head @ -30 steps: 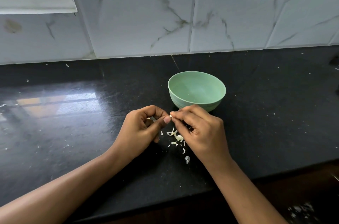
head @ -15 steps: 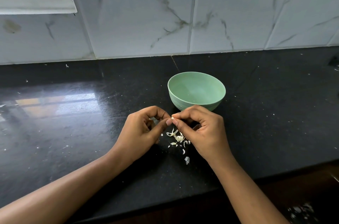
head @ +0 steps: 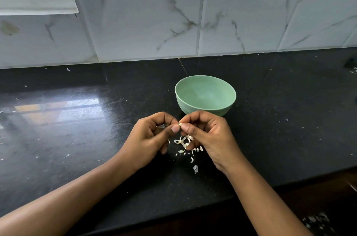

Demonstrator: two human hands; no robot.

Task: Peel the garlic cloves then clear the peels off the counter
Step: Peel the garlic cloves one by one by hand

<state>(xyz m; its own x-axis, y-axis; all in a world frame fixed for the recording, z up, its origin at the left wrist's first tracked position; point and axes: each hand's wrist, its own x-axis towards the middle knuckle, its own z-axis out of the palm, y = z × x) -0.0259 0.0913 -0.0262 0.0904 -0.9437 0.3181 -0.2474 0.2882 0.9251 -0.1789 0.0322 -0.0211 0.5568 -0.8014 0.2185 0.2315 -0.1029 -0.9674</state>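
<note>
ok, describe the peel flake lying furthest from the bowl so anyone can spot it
On the black counter, find the green bowl; peel scraps lie scattered just in front of it. The flake sits alone below that cluster, closest to the counter's front edge.

A polished black stone counter (head: 270, 139) ran along a tiled wall. On it stood a pale green bowl (head: 205, 98). Just in front of the bowl lay scattered white garlic peels (head: 183, 142). Tiny white flecks dotted the surface.
</note>
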